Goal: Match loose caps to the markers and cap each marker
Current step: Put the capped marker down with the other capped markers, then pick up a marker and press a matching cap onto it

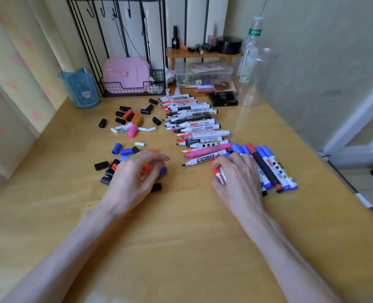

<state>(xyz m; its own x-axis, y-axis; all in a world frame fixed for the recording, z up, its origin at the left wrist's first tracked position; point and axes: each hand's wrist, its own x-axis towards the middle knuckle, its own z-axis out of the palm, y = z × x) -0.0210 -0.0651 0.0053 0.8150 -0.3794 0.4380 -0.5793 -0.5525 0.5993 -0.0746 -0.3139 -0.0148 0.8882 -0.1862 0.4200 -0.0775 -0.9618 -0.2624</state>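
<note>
A column of uncapped markers (194, 125) lies across the middle of the wooden table. To its right lies a row of capped markers (270, 165), mostly blue-capped, one red. My right hand (238, 178) grips a white marker with a red cap (220, 174), next to that capped row. Loose caps in black, red, blue, white and pink lie in two heaps, one at the far left (131, 121) and one nearer (115, 160). My left hand (135, 176) hovers over the nearer heap with fingers loosely curled above red caps (146, 169); it is blurred, and no grasp shows.
A blue cup (80, 88) stands at the back left. A wire rack with a pink case (126, 77), a small wooden shelf (203, 54), a clear box (203, 75) and two clear bottles (250, 62) line the back. The table's right edge (334, 169) drops to the floor.
</note>
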